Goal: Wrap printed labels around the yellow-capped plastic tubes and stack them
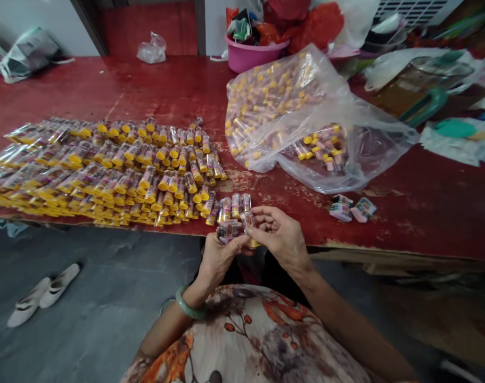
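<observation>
Close to the table's front edge, my two hands meet. My left hand (pixel 218 258) is closed around a small bundle of printed pieces (pixel 228 232), perhaps labels or sleeves. Between the thumb and fingers of my right hand (pixel 284 236) is a small clear tube with a yellow end (pixel 248 221), its lower part close to my left thumb. Just beyond my hands lie several similar tubes (pixel 225 208) with printed wraps. To the left spreads a large layered pile of yellow-ended tubes (pixel 106 170). My fingers partly hide what they hold.
A clear plastic bag (pixel 282 111) full of tubes lies open at the back right. Two small printed stacks (pixel 341 207) sit right of my hands. Behind stand a pink basin (pixel 254 56) and a lidded jug (pixel 426 88). Shoes (pixel 46 295) lie on the floor.
</observation>
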Demonstrator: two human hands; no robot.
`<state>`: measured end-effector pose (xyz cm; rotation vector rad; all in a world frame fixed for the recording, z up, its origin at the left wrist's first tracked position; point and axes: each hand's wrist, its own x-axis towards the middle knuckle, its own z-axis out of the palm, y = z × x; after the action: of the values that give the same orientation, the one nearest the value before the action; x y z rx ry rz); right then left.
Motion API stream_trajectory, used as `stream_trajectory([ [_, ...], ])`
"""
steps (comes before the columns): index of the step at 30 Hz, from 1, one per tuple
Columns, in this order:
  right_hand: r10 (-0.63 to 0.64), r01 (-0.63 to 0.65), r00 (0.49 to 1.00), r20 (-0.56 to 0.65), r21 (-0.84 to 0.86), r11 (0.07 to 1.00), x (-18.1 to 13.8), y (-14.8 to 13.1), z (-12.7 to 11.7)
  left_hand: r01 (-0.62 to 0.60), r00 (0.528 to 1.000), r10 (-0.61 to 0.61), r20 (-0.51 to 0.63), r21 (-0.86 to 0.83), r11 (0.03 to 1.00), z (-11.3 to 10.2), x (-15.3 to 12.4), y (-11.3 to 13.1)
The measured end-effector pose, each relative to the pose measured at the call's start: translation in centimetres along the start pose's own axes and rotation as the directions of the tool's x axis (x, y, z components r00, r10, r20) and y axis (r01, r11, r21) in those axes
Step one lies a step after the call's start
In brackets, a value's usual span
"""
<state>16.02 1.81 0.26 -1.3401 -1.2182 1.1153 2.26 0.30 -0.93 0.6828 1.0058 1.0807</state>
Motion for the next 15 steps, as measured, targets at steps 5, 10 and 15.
stream_trajectory([
  [5,0.076,-0.077,0.996,-0.038,-0.034,0.996,4.2,-0.2,3.9,-0.042,0.965,0.002,-0.264,-0.144,0.989,-2.3,0.4,0.7],
  [10,-0.075,0.017,0.992,-0.101,-0.480,0.877,8.6,1.0,7.3,-0.008,0.962,-0.065,-0.265,-0.262,0.965,-3.9,1.0,1.0],
  [15,-0.268,0.231,0.963,0.032,-0.612,0.756,8.0,1.4,5.9,0.146,0.965,-0.198,-0.171,-0.277,0.950,-3.2,0.8,1.0],
])
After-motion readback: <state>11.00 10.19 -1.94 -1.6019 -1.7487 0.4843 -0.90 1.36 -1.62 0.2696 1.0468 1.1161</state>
